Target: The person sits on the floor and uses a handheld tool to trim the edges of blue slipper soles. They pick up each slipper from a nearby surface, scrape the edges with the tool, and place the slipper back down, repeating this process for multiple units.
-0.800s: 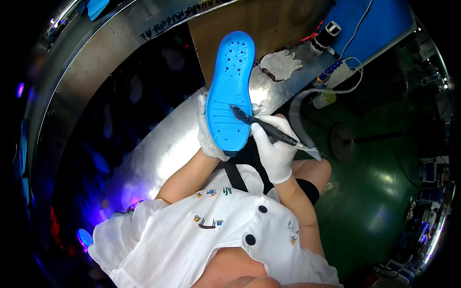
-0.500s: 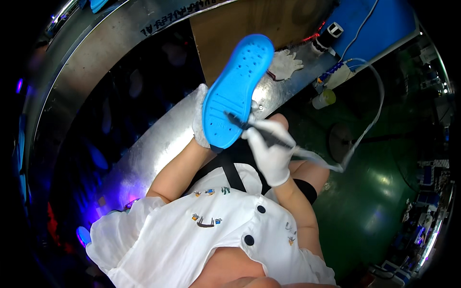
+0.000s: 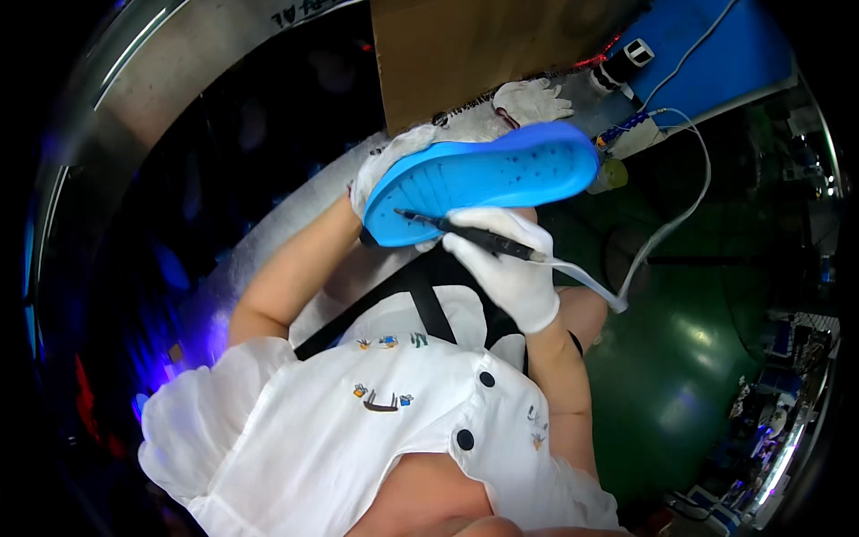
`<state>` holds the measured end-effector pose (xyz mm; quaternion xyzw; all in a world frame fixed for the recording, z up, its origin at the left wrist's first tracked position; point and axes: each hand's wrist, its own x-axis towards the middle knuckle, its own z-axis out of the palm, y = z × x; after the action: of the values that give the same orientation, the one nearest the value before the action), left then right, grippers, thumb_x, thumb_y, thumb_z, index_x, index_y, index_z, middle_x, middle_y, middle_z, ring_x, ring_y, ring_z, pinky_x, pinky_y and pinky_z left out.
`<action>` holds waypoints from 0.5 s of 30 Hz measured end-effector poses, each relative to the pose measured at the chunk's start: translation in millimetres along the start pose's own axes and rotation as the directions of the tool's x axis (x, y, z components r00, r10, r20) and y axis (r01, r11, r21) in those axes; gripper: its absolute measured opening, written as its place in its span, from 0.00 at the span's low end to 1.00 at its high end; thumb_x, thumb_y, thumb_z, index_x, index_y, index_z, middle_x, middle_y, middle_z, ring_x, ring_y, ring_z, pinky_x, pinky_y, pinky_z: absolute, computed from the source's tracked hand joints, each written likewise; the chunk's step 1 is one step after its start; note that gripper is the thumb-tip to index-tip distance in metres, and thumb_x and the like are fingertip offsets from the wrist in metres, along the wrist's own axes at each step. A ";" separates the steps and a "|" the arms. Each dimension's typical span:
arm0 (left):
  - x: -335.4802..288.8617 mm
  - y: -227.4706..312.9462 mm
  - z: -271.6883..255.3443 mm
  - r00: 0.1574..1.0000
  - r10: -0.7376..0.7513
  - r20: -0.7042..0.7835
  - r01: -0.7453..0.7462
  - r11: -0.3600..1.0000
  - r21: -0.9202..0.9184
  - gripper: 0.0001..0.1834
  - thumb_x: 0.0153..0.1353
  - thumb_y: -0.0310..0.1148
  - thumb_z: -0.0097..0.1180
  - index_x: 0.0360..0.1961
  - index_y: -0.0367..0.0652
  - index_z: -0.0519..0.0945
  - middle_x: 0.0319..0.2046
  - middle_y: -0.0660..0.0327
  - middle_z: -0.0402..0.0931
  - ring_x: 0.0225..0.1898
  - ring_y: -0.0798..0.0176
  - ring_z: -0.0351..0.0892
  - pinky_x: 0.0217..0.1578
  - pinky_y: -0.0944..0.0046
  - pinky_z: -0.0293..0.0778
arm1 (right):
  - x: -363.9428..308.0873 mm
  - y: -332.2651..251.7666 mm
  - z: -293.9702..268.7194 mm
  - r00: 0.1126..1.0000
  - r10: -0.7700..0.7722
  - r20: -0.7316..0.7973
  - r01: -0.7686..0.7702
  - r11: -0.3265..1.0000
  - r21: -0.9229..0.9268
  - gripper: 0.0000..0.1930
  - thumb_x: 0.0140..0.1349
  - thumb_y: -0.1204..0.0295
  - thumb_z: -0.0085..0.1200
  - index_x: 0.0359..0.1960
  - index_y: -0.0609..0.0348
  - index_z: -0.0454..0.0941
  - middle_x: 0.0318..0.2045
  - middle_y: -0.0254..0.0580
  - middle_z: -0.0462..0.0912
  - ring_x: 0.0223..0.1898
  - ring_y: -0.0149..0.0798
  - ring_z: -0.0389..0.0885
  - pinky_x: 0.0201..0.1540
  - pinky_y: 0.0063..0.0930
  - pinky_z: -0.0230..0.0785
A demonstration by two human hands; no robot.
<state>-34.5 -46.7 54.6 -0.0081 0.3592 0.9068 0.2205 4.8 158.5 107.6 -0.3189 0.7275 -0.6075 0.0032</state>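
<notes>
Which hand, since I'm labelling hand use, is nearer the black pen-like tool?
Right. The right hand grips the black pen-like tool; the left hand holds the left end of the blue sole, apart from the tool.

The left arm [image 3: 291,273] is reaching up and away, slanting toward the right. At its end, the white-gloved left hand [image 3: 392,159] is curling in a grip, and part of it is hiding from view. The right arm [image 3: 562,385] is reaching up too, leaning a little left. The white-gloved right hand [image 3: 508,276] is pointing up and left. Its thumb [image 3: 465,255] and fingers [image 3: 492,220] are pinching together, like in drawing.
</notes>
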 end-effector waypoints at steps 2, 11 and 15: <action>1.9 0.7 -5.4 0.997 -0.067 -0.032 0.071 0.988 0.138 0.36 0.65 0.59 0.53 0.63 0.41 0.73 0.55 0.47 0.76 0.48 0.52 0.82 0.46 0.54 0.82 | -5.0 5.5 -6.3 0.924 -0.252 0.288 0.336 0.894 -0.296 0.13 0.49 0.78 0.66 0.38 0.59 0.84 0.38 0.40 0.86 0.31 0.38 0.83 0.35 0.27 0.76; 3.8 19.8 -5.6 0.950 -0.172 -0.260 0.275 0.856 0.438 0.30 0.64 0.53 0.60 0.58 0.42 0.78 0.51 0.52 0.80 0.48 0.59 0.82 0.48 0.59 0.81 | -16.0 -18.0 -2.7 0.893 -0.209 0.398 0.381 0.821 -0.425 0.11 0.51 0.76 0.66 0.38 0.55 0.85 0.39 0.40 0.87 0.27 0.40 0.82 0.33 0.28 0.76; -2.1 31.2 5.2 0.948 -0.191 -0.254 0.290 0.847 0.445 0.26 0.64 0.47 0.62 0.57 0.43 0.80 0.51 0.56 0.80 0.51 0.63 0.81 0.52 0.62 0.78 | -15.8 -13.5 -10.1 0.923 -0.341 0.180 0.382 0.872 -0.306 0.12 0.48 0.73 0.66 0.37 0.52 0.84 0.39 0.39 0.86 0.25 0.40 0.80 0.29 0.28 0.74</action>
<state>-44.5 -64.2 79.1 -0.0900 0.5877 0.7497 0.2907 19.6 174.0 116.1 -0.4813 0.7459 -0.4443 -0.1211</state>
